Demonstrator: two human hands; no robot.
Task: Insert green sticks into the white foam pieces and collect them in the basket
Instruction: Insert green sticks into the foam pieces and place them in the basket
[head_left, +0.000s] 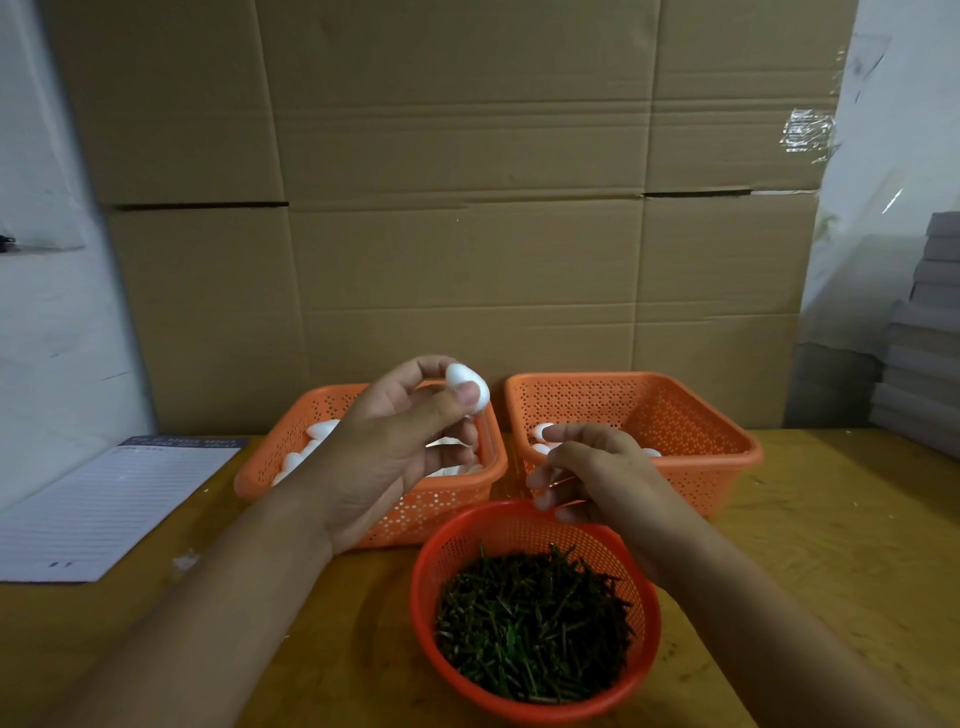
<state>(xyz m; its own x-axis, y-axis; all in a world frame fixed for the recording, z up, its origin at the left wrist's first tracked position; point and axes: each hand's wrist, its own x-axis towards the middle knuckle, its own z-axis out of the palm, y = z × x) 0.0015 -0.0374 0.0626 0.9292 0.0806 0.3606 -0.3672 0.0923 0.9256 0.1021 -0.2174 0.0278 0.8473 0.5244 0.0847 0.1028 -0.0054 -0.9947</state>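
Likely small packing workshop: flattened cardboard cartons (457, 208) behind wooden bench (831, 519), sorting baskets (675, 405).

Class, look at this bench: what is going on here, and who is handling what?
A person is fitting green sticks into foam pieces. The left hand pinches a white foam piece above the left orange basket, which holds more foam. The right hand is curled over the round basket of green sticks; whether it holds one is unclear. The right orange basket holds a few pieces.
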